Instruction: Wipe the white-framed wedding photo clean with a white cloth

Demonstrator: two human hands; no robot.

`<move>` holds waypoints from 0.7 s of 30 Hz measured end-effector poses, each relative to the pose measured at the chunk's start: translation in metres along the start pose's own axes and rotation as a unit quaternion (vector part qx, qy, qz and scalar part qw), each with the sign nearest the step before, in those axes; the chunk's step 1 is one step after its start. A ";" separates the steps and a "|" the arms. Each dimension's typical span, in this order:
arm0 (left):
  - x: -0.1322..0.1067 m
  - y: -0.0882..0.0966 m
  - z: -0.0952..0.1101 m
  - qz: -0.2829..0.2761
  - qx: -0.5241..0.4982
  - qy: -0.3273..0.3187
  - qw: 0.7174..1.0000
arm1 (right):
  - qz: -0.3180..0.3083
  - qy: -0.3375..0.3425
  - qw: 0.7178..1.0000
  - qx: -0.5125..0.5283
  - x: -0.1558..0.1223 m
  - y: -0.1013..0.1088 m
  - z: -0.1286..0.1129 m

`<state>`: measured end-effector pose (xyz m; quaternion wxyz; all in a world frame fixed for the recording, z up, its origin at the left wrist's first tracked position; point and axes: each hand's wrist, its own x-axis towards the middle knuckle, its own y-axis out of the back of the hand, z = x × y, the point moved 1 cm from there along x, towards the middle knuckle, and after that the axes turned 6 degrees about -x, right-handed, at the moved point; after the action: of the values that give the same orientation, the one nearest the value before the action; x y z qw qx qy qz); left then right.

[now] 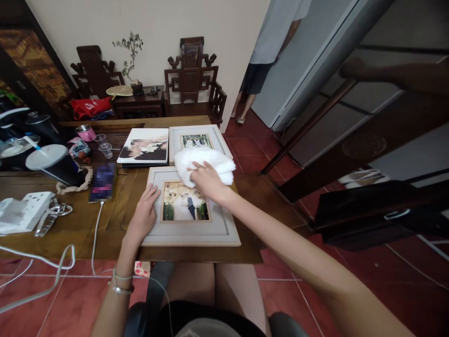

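My right hand [206, 181] presses a white fluffy cloth [220, 164] down, its fingers gripping the cloth. Under it is the top border of the near white picture frame [196, 238], which holds a printed photo [185, 201]. The cloth also covers part of a second white frame [177, 140] lying just behind. At the near frame's left edge rests my left hand [144, 213], fingers stretched out flat on the border. Left of the far frame lies a photo album [145, 147] with a picture on its cover.
On the wooden table [119, 238] to the left are a phone [102, 182] on a white cable, a lidded dark cup [56, 164], a white power strip [33, 210] and small clear cups [105, 149]. Carved chairs [191, 75] stand behind. A person [268, 51] stands beyond, at the right.
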<state>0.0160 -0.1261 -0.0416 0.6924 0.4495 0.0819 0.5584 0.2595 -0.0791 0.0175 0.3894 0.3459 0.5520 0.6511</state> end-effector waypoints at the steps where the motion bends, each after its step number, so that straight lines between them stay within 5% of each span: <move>1: 0.000 0.000 0.000 0.002 0.002 0.000 1.000 | -0.008 -0.014 1.000 -0.003 -0.008 0.003 0.011; 6: 0.000 -0.001 0.000 0.007 0.007 0.003 1.000 | -0.039 -0.041 0.998 -0.011 -0.052 0.014 0.029; 15: -0.001 -0.002 -0.003 -0.009 0.014 -0.001 1.000 | -0.105 0.043 0.988 0.104 -0.154 0.043 -0.032; 18: -0.001 -0.003 -0.002 -0.017 0.024 0.007 1.000 | -0.103 0.010 0.986 0.128 -0.149 0.052 -0.031; 21: 0.000 -0.002 -0.001 -0.024 0.033 0.008 0.999 | -0.072 -0.044 0.992 0.091 -0.115 0.045 -0.020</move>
<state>0.0170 -0.1254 -0.0439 0.6901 0.4653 0.1163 0.5419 0.2888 -0.1943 0.0565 0.4262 0.3676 0.6148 0.5525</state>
